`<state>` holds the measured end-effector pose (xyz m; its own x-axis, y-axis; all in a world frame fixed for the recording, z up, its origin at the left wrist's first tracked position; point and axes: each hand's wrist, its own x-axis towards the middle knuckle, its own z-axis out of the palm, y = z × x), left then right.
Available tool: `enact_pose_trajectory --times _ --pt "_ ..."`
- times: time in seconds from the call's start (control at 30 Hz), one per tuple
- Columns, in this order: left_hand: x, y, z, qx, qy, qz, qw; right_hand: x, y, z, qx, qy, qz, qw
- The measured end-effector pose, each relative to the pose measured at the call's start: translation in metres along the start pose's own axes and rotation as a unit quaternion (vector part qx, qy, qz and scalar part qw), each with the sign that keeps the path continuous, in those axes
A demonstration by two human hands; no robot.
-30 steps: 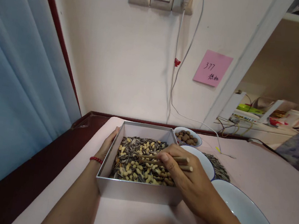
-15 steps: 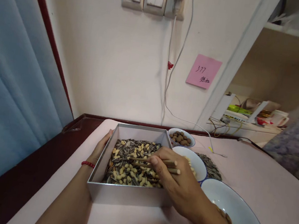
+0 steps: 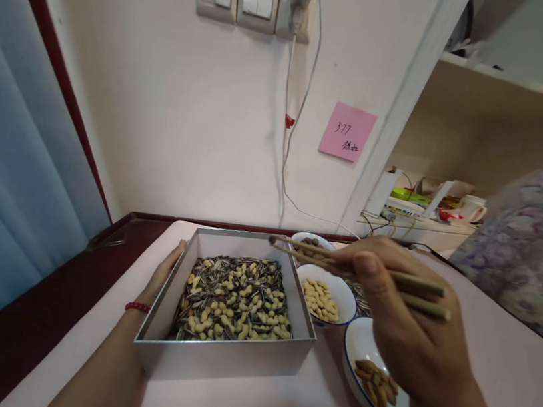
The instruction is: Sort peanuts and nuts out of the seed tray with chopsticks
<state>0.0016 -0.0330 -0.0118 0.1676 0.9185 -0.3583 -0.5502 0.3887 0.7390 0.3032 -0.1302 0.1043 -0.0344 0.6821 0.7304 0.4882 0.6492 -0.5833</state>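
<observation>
A grey-rimmed box [image 3: 230, 357] holds striped sunflower seeds mixed with peanuts [image 3: 205, 319]. My left hand [image 3: 163, 277], with a red bead bracelet, rests along the box's left outer wall and steadies it; some fingers are hidden. A pair of wooden chopsticks [image 3: 411, 290] is gripped in my right hand [image 3: 402, 316], raised over the bowls. Their dark tips point left above the box's far right corner; whether they pinch anything is too small to tell. Below them stand a bowl of peanuts [image 3: 321, 298], a bowl [image 3: 358, 340] of brown elongated nuts, and a partly hidden bowl [image 3: 304, 237] of round brown nuts.
Sunflower seeds [image 3: 361, 300] lie behind the peanut bowl, mostly covered by my right hand. A white cable [image 3: 301, 211] hangs from the wall socket to the table. A blue curtain [image 3: 15, 161] is at left, flowered cloth [image 3: 538, 248] at right.
My right hand has lifted the chopsticks out of the box and moved right and up over the bowls. My left hand stays at the box. The whole view has shifted a little.
</observation>
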Motion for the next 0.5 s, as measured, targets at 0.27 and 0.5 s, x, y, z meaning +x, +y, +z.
enact_pose_trajectory --times 0.27,0.5 --pt "-0.006 0.003 0.008 -0.008 0.031 -0.039 0.999 0.015 0.043 -0.014 -0.073 0.092 0.033 0.993" --pt "-0.001 0.002 0.002 -0.006 0.018 -0.048 0.999 0.01 0.028 -0.004 0.028 0.103 0.041 0.993"
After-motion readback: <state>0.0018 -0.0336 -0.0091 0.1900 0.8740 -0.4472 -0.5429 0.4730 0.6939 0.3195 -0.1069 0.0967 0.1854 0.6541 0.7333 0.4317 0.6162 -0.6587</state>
